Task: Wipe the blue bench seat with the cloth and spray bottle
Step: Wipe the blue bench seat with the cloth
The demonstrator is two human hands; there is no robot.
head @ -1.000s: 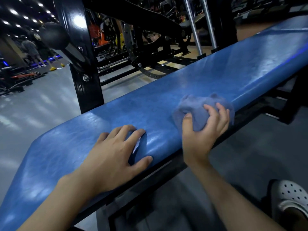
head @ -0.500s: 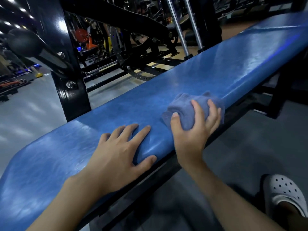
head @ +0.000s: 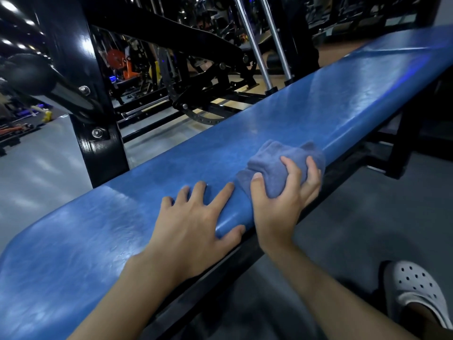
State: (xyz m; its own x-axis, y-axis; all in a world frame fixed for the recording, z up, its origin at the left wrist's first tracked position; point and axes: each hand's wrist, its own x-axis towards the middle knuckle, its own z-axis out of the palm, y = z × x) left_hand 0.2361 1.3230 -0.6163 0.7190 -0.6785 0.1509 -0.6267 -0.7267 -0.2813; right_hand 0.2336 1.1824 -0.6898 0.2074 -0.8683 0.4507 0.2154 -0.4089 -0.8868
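Note:
The long blue bench seat (head: 306, 111) runs from lower left to upper right. A bunched blue-grey cloth (head: 274, 163) lies on its near edge, and my right hand (head: 282, 204) is closed on it, fingers curled over the top. My left hand (head: 193, 227) rests flat on the seat just left of the cloth, fingers spread and thumb hooked over the near edge. No spray bottle is in view.
A black steel upright (head: 98, 133) of a gym machine stands behind the seat, with a round black knob (head: 27, 69) to its left and chrome rods (head: 257, 52) further back. A foot in a white clog (head: 416, 288) stands on the grey floor at lower right.
My right hand has slid the cloth leftwards along the near edge, closing the gap to my left hand. The left hand has stayed flat on the seat.

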